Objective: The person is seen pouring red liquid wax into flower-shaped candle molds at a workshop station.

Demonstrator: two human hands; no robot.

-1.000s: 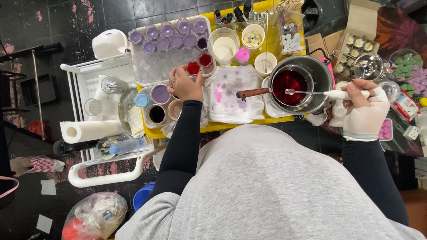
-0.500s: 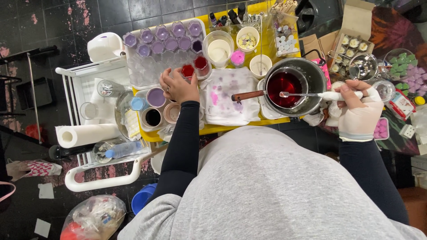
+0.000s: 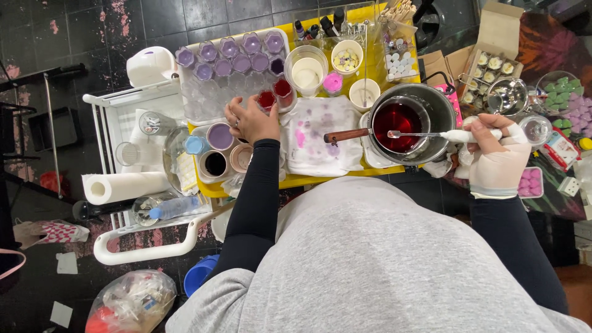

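My right hand, in a pale glove, grips the white handle of a metal spoon whose bowl dips into dark red liquid in a small saucepan with a wooden handle. The saucepan sits inside a larger metal pot. My left hand rests on the yellow table beside small cups of red liquid, fingers loosely curled, holding nothing that I can see. A stained white cloth lies between the two hands.
A clear tray holds several purple-filled cups. Cups with purple, dark and pale contents stand by my left hand. White cart, paper towel roll and bottle on the left; box of small candles on the right.
My left hand has shifted slightly near the red cups. My right hand keeps the spoon in the red liquid, barely moved.
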